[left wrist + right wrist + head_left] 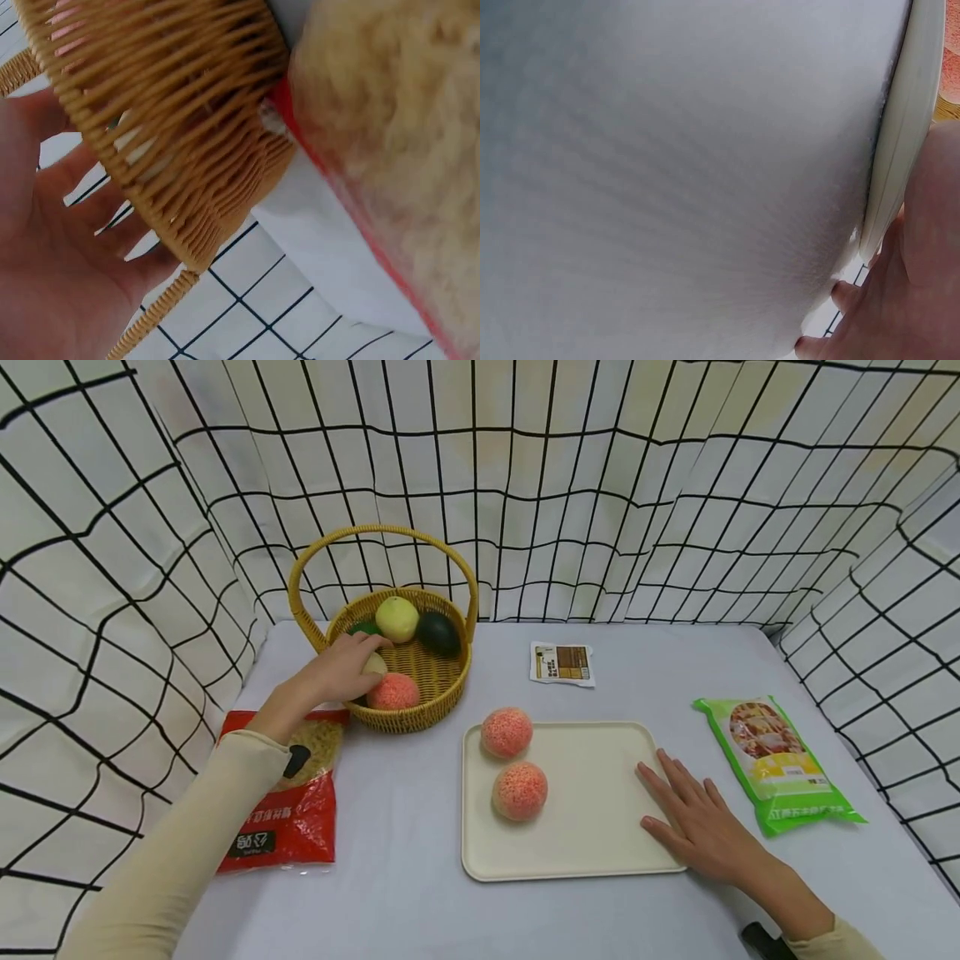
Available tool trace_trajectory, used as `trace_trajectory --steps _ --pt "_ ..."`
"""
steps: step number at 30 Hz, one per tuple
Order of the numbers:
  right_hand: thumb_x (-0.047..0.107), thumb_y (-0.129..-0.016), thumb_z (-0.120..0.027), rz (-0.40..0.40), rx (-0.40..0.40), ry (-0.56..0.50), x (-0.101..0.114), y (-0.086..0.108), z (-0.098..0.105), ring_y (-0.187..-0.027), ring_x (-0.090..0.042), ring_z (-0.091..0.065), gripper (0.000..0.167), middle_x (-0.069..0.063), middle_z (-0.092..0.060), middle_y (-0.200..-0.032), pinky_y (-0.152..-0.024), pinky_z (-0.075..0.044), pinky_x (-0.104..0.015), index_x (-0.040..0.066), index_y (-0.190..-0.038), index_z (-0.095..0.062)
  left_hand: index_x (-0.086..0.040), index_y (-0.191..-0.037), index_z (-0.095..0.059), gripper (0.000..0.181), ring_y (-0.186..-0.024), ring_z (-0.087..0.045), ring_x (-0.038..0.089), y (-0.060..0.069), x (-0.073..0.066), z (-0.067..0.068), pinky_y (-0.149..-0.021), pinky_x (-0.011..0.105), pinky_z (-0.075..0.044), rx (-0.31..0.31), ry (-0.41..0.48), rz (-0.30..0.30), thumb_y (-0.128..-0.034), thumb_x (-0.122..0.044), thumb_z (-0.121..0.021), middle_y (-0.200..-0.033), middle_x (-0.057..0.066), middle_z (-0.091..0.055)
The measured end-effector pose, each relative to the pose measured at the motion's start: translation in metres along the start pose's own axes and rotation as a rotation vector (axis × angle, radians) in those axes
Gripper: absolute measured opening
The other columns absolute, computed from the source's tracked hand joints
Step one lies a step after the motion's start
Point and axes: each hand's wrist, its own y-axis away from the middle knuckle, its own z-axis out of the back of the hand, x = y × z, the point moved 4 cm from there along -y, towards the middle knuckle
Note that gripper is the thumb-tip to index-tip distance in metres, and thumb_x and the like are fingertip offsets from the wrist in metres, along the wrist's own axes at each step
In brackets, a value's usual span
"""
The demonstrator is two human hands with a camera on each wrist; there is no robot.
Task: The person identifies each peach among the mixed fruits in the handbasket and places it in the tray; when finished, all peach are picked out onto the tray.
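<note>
My left hand [341, 667] reaches over the left rim of the wicker basket [442, 703], thumb and fingers around a pale yellow round fruit [375, 665]. Part of that fruit is hidden by the hand. Beside it in the basket lie a pink speckled ball [394, 692], a yellow-green round fruit [397, 619], a dark green oval fruit [438, 634] and a partly covered green thing [365, 627]. My right hand [693, 822] rests with spread fingers on the right edge of the cream tray [592, 810]. Two pink speckled balls [507, 732] sit on the tray's left side.
Under my left forearm lies a red bag of yellow pasta-like pieces [300, 818]. A green food packet [780, 760] is right of the tray, and a small white-brown sachet [562, 664] lies behind it. Black netting [551, 493] over white cloth encloses the table.
</note>
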Motion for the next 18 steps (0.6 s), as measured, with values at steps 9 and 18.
trace_trajectory --steps 9,18 --pt "0.048 -0.106 -0.06 -0.007 0.003 -0.006 -0.002 0.001 -0.002 -0.16 -0.049 -0.025 0.074 -0.012 -0.014 -0.181 -0.118 -0.023 -0.079 0.031 -0.17 -0.026 -0.001 -0.158 -0.045 0.073 -0.14 -0.045 0.053 -0.01 0.0 -0.002 -0.099 0.06 -0.047 0.12 -0.086 -0.026 -0.0875 0.0 -0.063 -0.154 0.032 -0.049" --pt "0.049 -0.106 -0.059 -0.016 0.017 -0.021 -0.001 -0.001 -0.002 -0.162 -0.048 -0.023 0.075 -0.011 -0.013 -0.181 -0.119 -0.021 -0.078 0.032 -0.17 -0.025 -0.006 -0.148 -0.056 0.056 -0.144 -0.04 0.05 -0.016 -0.003 -0.011 -0.107 0.068 -0.049 0.107 -0.269 -0.012 -0.094 -0.006 -0.07 -0.15 0.025 -0.053"
